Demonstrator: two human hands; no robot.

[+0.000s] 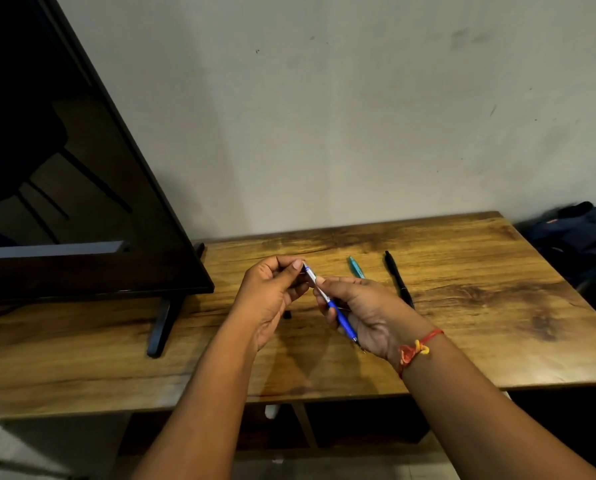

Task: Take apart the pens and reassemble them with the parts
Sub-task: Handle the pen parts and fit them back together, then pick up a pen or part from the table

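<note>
Above the brown wooden counter [480,306], the left hand [272,296] is pinching the silver end of the slim blue-and-silver plastic pen [329,301] while the right hand [362,313] is gripping its blue barrel, likely bracing to twist the halves apart.

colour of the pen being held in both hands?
Blue lower barrel, silver-white upper part; the pen shows in the head view.

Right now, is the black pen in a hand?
No, the black pen lies on the table; the left hand and right hand hold the blue pen.
</note>
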